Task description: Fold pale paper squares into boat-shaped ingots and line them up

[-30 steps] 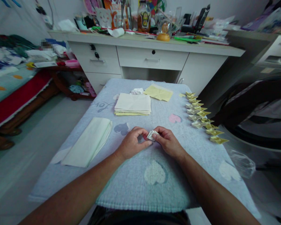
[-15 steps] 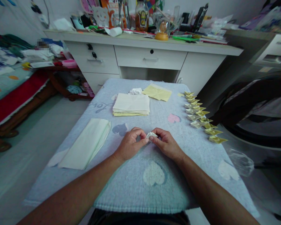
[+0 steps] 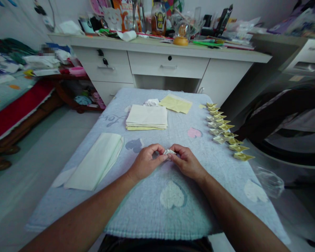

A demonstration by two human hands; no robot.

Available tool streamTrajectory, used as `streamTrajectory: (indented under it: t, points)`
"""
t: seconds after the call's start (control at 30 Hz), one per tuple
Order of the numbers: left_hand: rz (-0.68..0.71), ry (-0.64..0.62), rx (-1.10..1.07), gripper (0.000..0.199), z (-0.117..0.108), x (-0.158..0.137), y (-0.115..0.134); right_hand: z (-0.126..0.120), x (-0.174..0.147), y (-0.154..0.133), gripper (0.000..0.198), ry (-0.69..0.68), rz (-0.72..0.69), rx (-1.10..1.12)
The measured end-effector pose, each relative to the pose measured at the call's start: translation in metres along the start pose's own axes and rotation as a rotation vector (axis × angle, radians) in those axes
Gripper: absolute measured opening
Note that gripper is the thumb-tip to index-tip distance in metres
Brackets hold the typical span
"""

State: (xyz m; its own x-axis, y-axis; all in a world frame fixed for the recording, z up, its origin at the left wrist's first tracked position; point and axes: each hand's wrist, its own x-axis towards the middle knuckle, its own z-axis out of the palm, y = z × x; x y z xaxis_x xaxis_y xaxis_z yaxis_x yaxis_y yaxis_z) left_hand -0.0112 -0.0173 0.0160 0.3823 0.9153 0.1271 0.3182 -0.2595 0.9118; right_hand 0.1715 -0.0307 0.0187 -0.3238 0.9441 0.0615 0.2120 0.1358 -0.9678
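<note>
A small folded piece of white paper (image 3: 169, 152) is pinched between both hands above the cloth-covered table (image 3: 136, 210). My left hand (image 3: 147, 161) grips its left end with thumb and forefinger. On the other end, my right hand (image 3: 187, 160) has a similar pinch, the thumb in front. Part of the paper is hidden behind the fingertips. Beyond the hands lies a stack of white and yellow sheets (image 3: 147, 115). Rows of small folded paper boats (image 3: 241, 156), yellow and whitish, stand along the table's right side.
A folded pale sheet (image 3: 94, 162) lies left of my hands. Toward the back are yellow paper (image 3: 176, 104) and a crumpled white piece (image 3: 151, 102). A cluttered white desk (image 3: 170, 64) stands behind the table, a washing machine (image 3: 301, 101) at right, a bed (image 3: 18, 101) at left.
Both hands stay in nearly the same place with the folded paper between them. The fingers have shifted only slightly; the view has moved a touch.
</note>
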Motion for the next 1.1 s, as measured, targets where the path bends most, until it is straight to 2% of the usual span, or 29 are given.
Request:
streamTrajectory:
  t: [0.23,0.43,0.5,0.57,0.67,0.77,0.93,1.03,1.1]
  points:
    - [-0.017,0.0,-0.011,0.02,-0.004,-0.001,-0.001,0.001,-0.001,-0.004,0.034,0.011,0.034,0.082]
    - [0.022,0.015,0.002,0.016,-0.003,-0.001,0.002,0.0,0.0,-0.001,0.033,0.041,-0.011,0.005]
    - [0.058,0.028,0.023,0.011,-0.003,0.0,0.004,-0.001,0.0,-0.001,0.033,0.032,-0.05,-0.05]
    - [0.092,0.034,0.047,0.014,-0.003,0.0,0.003,-0.002,0.0,-0.001,0.032,0.019,-0.09,-0.097]
    - [0.081,0.02,0.054,0.012,-0.004,0.0,0.0,-0.002,-0.001,0.0,0.028,0.003,-0.104,-0.113]
    - [0.005,0.016,-0.062,0.013,-0.003,0.0,-0.003,-0.001,-0.001,-0.001,0.026,-0.012,-0.073,-0.068]
    - [-0.102,0.005,-0.46,0.017,0.003,0.002,-0.004,0.003,0.0,-0.002,0.029,0.034,-0.077,0.049]
    - [-0.146,-0.015,-0.535,0.021,0.006,0.002,-0.004,0.006,0.0,0.0,0.027,0.015,-0.045,0.182]
    - [-0.151,-0.026,-0.527,0.02,0.007,0.002,-0.005,0.008,0.0,0.0,0.024,0.025,-0.038,0.192]
